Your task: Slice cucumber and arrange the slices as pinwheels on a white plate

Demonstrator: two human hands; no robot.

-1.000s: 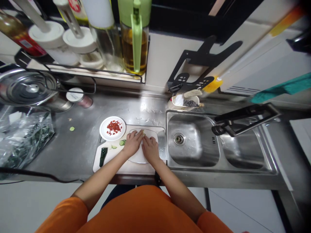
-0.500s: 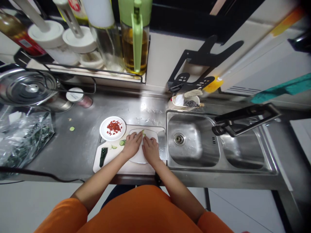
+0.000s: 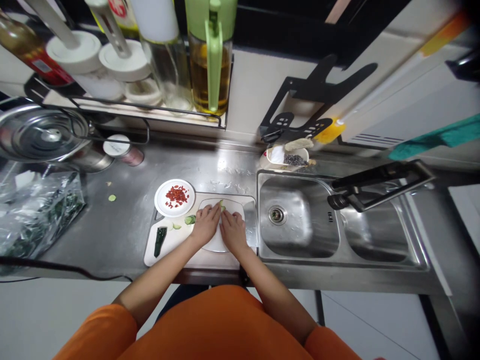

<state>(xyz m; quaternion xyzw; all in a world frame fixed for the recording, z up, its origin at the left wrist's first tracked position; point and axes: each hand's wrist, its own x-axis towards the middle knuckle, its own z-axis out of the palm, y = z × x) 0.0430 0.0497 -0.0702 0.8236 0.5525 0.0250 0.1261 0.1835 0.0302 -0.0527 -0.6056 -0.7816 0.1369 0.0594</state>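
My left hand (image 3: 206, 223) and my right hand (image 3: 233, 232) meet over a white plate with a dark rim line (image 3: 214, 247) on the cutting board (image 3: 170, 250). Pale green cucumber slices (image 3: 222, 205) show between my fingertips, and the fingers of both hands press against them. To the left of my left hand lie more cucumber slices (image 3: 190, 219) and a dark green cucumber piece (image 3: 160, 242). A wide cleaver blade (image 3: 251, 226) rests on the board's right side, close to my right hand. My hands cover part of the plate.
A white dish (image 3: 161, 206) with chopped red pieces overlaps the board's back left corner. The double steel sink (image 3: 300, 220) lies to the right, its faucet (image 3: 378, 185) reaching over it. A bag of greens (image 3: 41, 215) sits left, and a bottle rack (image 3: 168, 114) hangs behind.
Both hands stay almost in place at the cucumber slices, with only tiny finger movement. The whole view has shifted very slightly.
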